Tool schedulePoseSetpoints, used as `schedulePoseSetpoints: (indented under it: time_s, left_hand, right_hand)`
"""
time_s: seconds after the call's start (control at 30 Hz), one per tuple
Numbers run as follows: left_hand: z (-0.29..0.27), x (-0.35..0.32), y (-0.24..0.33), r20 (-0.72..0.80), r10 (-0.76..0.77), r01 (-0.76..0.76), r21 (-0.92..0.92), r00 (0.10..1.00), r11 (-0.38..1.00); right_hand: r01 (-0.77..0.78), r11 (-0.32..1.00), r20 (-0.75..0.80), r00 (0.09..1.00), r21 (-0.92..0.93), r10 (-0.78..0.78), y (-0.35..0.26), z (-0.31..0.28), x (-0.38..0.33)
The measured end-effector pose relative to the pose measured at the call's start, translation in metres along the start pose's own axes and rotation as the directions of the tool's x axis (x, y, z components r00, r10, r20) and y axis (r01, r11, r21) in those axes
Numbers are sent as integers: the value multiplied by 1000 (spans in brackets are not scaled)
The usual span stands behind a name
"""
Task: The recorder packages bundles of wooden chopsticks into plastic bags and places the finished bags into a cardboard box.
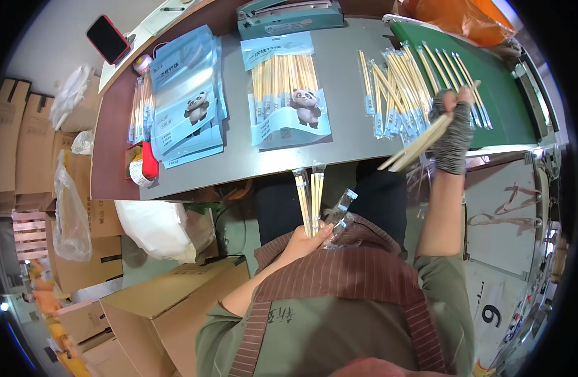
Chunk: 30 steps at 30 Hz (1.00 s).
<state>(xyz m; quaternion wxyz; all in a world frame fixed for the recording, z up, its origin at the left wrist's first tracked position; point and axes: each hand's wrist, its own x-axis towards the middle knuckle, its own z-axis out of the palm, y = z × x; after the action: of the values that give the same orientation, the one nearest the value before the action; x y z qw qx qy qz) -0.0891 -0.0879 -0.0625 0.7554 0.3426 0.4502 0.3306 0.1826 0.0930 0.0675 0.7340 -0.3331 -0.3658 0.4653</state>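
In front of my apron, my left hand (pixel 309 244) is closed on wrapped chopsticks (pixel 316 195) standing upright, and crumpled clear wrappers (pixel 343 210) with blue-white ends stick out beside its fingers. My right hand (pixel 453 135), in a grey striped fingerless glove, is raised by the table's right side and closed round bare bamboo chopsticks (pixel 421 143) that point down to the left. Past it lie several wrapped chopsticks (pixel 407 88) with blue ends, partly on the green mat (pixel 508 116). A blue panda-print bag (pixel 290 94) full of chopsticks lies mid-table.
Flat panda-print bags (pixel 187 100) are stacked at the left, beside bundled chopsticks (pixel 140 108) and a red tape holder (pixel 149 164). A teal sealing machine (pixel 290 17) stands at the back. An orange bag (pixel 461 20) sits far right. An open carton (pixel 176 292) and white sack (pixel 157 229) flank my left.
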Motion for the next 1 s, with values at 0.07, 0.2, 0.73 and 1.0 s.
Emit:
schedulePoseSetpoints:
  time_s: [0.07,0.2,0.73,1.0]
  left_hand:
    - [1,-2,-1,1,-6,6,-18,1000,1000]
    - [3,7,-10,70,76,-75,-15,995,997]
    - [-1,-23,-3,111,-10,29,-168,994,985]
    - [-15,-13,-13,216,35,-31,-19,976,999]
  right_hand:
    - [-35,939,162,982,-343,96,-3,-4,-11]
    - [358,62,339,799,-932,497,96,-20,-88]
    - [-204,606,532,323,-769,783,80,33,-152]
    - [-555,611,464,399,-564,791,96,57,-138]
